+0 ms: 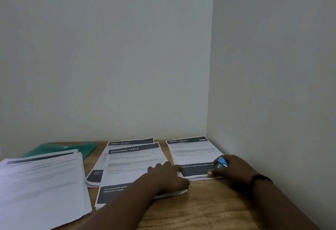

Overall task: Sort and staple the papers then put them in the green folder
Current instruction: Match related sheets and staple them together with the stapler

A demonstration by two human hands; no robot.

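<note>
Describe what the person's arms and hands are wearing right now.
Both forearms are bare, with no sleeves in view. The right hand has a dark band around its wrist, possibly a bracelet or watch strap. The left hand and its wrist carry nothing; no gloves or rings are visible on either.

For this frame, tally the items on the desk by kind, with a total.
Paper stacks: 4 (loose stack, DESK / STUDY, DRESSING TABLE, 1610)
Green folder: 1
Blue stapler: 1, in the right hand
Total: 6

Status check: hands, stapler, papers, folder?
Right hand holds blue stapler over "1610" stack. Left hand flat on "DRESSING TABLE" stack. Green folder far left, partly under loose papers.
</note>
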